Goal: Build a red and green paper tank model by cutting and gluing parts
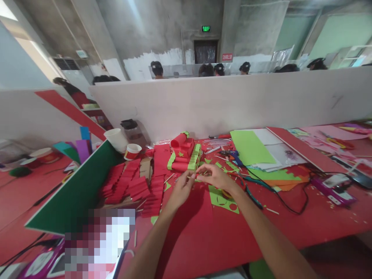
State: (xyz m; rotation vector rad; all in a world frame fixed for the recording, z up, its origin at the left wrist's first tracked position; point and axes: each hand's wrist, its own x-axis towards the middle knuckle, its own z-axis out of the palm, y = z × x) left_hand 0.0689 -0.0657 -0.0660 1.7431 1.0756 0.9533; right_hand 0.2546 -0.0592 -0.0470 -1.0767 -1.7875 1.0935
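Note:
My left hand (183, 188) and my right hand (214, 176) meet over the middle of the table, fingertips pinched together. Between them is a small reddish bit, too small to name. Just behind the fingers stands a red and green paper tank model (183, 153), with a rolled red tube on top, a green star on its front and green bands around its lower rolls. Left of my left hand lie stacks of pleated red paper strips (139, 188). Close to my right hand is a green sheet with round holes cut out (223, 199).
A glue gun (231, 155) and orange-handled scissors (236, 182) lie right of my hands, among green scraps. Green sheets (252, 149) and a black cable (290, 209) are farther right. At left are a green board (72, 193), a paper cup (133, 151) and a pixelated screen (107, 240). A white partition (232, 100) stands behind.

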